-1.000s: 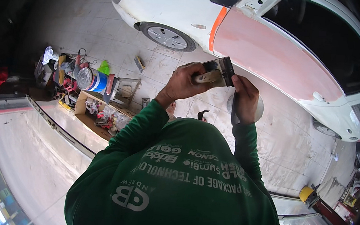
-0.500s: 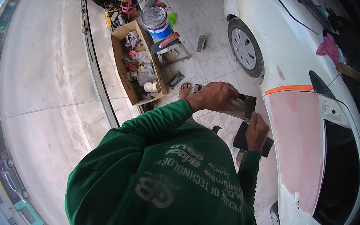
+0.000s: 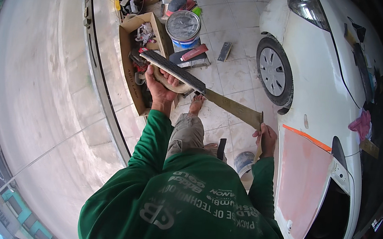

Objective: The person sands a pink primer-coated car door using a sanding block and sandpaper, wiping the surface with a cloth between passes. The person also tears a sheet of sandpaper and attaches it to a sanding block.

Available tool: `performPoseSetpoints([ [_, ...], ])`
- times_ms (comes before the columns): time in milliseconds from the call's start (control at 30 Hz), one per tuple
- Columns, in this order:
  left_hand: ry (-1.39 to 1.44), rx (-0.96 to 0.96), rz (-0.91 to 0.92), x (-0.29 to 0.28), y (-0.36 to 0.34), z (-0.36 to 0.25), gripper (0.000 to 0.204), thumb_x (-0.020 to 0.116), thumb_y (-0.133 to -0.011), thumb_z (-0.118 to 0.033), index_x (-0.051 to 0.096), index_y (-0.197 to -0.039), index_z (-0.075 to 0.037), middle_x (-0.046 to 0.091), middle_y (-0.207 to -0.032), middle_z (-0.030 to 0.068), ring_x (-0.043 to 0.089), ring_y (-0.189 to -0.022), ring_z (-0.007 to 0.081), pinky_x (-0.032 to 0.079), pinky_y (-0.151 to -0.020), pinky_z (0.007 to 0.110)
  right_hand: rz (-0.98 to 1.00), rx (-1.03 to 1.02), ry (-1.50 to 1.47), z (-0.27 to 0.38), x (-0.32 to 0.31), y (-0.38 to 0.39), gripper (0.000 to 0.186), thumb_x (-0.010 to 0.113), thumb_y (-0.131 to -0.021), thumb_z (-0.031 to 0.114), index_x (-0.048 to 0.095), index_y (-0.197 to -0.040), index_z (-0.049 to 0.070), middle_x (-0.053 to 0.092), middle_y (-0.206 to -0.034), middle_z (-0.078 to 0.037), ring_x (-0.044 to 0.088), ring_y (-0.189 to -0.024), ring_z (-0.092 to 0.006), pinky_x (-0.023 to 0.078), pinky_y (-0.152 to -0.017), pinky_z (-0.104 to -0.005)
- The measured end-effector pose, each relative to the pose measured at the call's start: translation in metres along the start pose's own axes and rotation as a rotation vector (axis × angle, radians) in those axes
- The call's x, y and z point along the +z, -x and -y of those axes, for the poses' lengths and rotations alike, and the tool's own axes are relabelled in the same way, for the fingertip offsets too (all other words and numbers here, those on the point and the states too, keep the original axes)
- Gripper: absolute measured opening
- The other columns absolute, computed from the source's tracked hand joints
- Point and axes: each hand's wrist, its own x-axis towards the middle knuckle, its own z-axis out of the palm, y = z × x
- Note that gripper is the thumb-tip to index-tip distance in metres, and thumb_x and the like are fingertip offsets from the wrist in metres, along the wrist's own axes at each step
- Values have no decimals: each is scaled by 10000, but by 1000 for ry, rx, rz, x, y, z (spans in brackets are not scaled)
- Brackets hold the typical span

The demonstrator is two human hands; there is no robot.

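My left hand (image 3: 159,89) is closed around the curved, pale handle of a long hand sanding block (image 3: 173,71). The block is tilted, its dark pad facing up and away from me. From its right end a brownish strip of sandpaper (image 3: 233,109) stretches across to my right hand (image 3: 268,141). There, the fingers pinch the strip's far end, and part of it appears to bend down beside the hand. How the strip meets the block's end is hard to make out.
To the right stands a white car (image 3: 305,52) with a pinkish sanded door (image 3: 301,180) edged by orange tape (image 3: 306,138). At left are a cardboard box (image 3: 126,64) of rubbish and a lidded paint bucket (image 3: 183,27). A small block (image 3: 224,51) lies on the tiles; another bucket (image 3: 244,163) sits below my right arm.
My hands have moved apart: the left went left with the sanding block, now turned to show its dark pad. The sandpaper is now stretched between them. The dark sheet by my right hand no longer shows.
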Motion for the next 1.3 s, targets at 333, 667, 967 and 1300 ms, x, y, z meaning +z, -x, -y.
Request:
performPoseSetpoints([
  [333,-441,438,-553,-89,36,-235,447,572,-1039,-544,515,-823,-156,443,-690,-23,439,-580,129,374,-514,298,-18,99,307,25,-55,-90,412,576,-1041,341,707,-801,33,640,-689,-27,559,-661,-115,418,-608,-332],
  [667,-1014,108,-769,-180,75,-107,388,808,-973,-406,748,-1043,-29,620,-769,-30,552,-653,70,455,-579,270,649,-693,1090,106,179,-155,373,577,-1041,312,678,-894,-16,703,-940,-269,673,-932,-491,529,-813,-533],
  [967,-1002,-27,-962,-215,149,-87,361,812,-961,-382,726,-987,-32,610,-744,-18,569,-618,94,481,-554,292,903,-816,858,56,320,-135,322,572,-1059,280,681,-945,-1,731,-917,-220,715,-891,-418,554,-797,-495],
  [1300,-1006,70,-615,-142,119,-104,310,791,-990,-334,718,-998,-32,633,-785,-7,590,-677,88,481,-617,273,846,-548,552,96,331,-66,590,569,-1067,572,736,-911,28,726,-790,-170,727,-781,-356,553,-747,-433],
])
